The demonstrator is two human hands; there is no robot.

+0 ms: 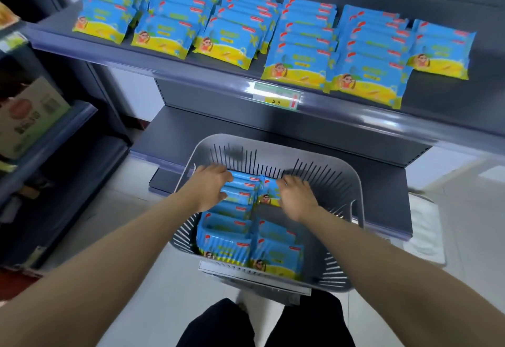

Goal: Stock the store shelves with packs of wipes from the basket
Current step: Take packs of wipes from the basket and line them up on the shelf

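Read only one number: "29", handwritten in dark ink on the yellow lower strip of the price label [277, 95], set in the clear rail along the front edge of the upper shelf [442, 95]. Found a red mark at that label's right end, too small to read. Saw red logo patches and yellow wording on the blue packs of wipes [297, 70], blurred beyond reading. Noted dark print and a pink round mark on the cardboard box [30, 117] at left, likewise illegible.
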